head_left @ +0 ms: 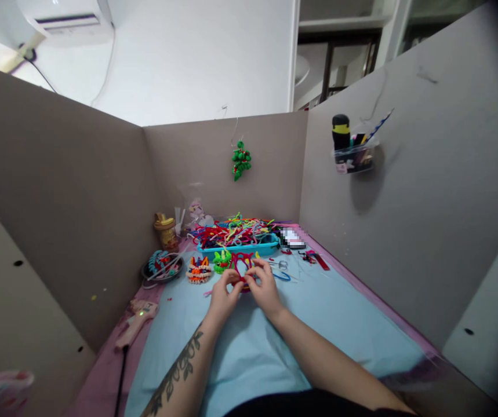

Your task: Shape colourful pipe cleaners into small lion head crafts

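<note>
Between my two hands is a dark red pipe-cleaner piece (pixel 242 259) with looped strands standing up from it. My left hand (pixel 225 291) pinches its near left side, thumb and fingers together. On the near right side my right hand (pixel 266 288) pinches the same piece, its thumb close to the left one. Fingers hide part of the lower edge. Just beyond the left hand sits a green fuzzy figure (pixel 221 262). Left of that stands an orange, cream and purple pipe-cleaner piece (pixel 199 270).
A blue tray (pixel 240 249) heaped with colourful pipe cleaners stands behind the hands. Scissors (pixel 282 264) lie to the right. At left are a dark bowl (pixel 162 268) and a pink glue gun (pixel 138 324) with a cord. Grey partitions (pixel 222 197) enclose the table.
</note>
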Action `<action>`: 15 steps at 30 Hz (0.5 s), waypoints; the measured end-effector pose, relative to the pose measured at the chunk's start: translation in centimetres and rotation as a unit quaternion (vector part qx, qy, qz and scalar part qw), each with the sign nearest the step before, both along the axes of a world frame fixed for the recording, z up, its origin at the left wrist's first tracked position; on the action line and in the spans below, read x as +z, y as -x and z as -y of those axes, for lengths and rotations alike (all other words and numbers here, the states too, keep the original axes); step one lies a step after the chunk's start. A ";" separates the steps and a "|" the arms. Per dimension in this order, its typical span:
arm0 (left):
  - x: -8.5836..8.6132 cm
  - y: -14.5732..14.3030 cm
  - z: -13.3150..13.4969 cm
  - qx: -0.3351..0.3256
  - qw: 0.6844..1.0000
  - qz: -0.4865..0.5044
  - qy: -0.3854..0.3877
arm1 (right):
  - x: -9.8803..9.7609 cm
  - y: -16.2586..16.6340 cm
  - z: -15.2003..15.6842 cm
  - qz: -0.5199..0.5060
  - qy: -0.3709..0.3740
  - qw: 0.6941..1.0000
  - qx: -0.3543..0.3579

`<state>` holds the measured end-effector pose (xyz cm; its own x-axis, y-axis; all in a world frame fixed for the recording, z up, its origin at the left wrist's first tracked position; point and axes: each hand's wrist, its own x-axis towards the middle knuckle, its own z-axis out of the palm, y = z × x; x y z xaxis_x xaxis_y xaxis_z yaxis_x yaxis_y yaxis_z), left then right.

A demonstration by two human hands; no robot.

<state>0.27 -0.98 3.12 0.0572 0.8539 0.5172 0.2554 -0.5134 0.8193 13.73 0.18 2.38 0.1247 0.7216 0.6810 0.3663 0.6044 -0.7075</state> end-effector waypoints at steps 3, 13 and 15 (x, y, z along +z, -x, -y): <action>0.0 0.0 0.1 0.010 0.998 -0.052 -0.022 | 0.2 -0.2 -0.1 -0.004 0.000 1.000 -0.014; -0.9 0.3 -0.1 0.061 0.995 -0.074 0.004 | 0.5 0.8 1.3 0.042 -0.015 0.999 0.029; -0.9 0.4 -0.4 0.052 0.998 -0.023 0.032 | 0.5 0.6 1.0 0.032 0.006 0.998 0.044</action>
